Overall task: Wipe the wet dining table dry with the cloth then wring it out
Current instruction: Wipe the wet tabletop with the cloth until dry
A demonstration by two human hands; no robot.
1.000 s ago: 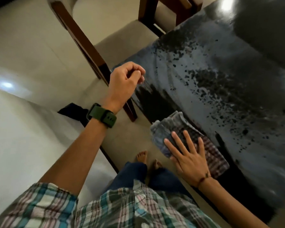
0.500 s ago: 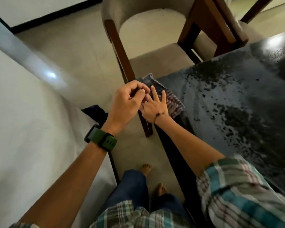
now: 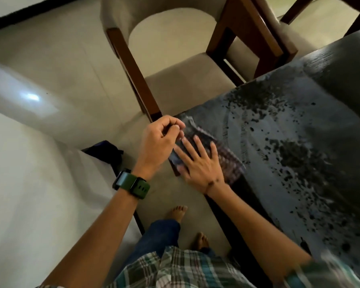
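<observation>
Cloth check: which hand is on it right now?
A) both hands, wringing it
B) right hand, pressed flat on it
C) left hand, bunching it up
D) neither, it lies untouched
B: the right hand lies with straight fingers on the cloth at the table corner, while the left hand hovers curled beside it.

table [image 3: 289,142]: dark glossy wet wood | cloth [image 3: 227,161]: checked woven fabric

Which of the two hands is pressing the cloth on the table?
The right hand, fingers spread flat on the checked cloth at the table corner. The left hand, wearing the green watch, hovers curled beside it, holding nothing visible.
</observation>
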